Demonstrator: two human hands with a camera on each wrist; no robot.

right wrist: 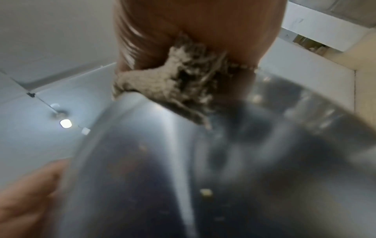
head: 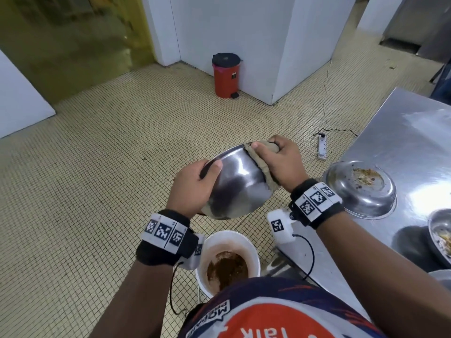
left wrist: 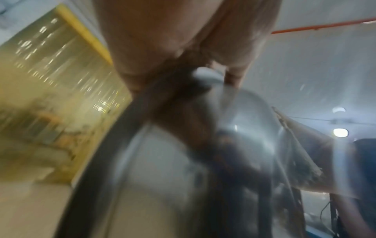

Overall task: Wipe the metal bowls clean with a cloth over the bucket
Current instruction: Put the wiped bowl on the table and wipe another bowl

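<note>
A shiny metal bowl point(head: 238, 181) is held tilted in the air, its outer side toward me, above a white bucket point(head: 253, 252) with brown slop inside. My left hand point(head: 195, 189) grips the bowl's left rim. My right hand point(head: 278, 162) holds a grey-brown cloth point(head: 260, 164) pressed over the bowl's right rim. The right wrist view shows the frayed cloth point(right wrist: 179, 83) against the bowl point(right wrist: 223, 153). The left wrist view is blurred, with the bowl point(left wrist: 244, 128) below the hand point(left wrist: 173, 40) and the cloth point(left wrist: 305, 153) at the right.
A steel table point(head: 415, 132) at the right carries a dirty metal bowl point(head: 358, 189) and another soiled bowl point(head: 440, 235) at the frame edge. A power strip point(head: 322, 147) lies on the tiled floor. A red pedal bin point(head: 225, 75) stands by the white pillar.
</note>
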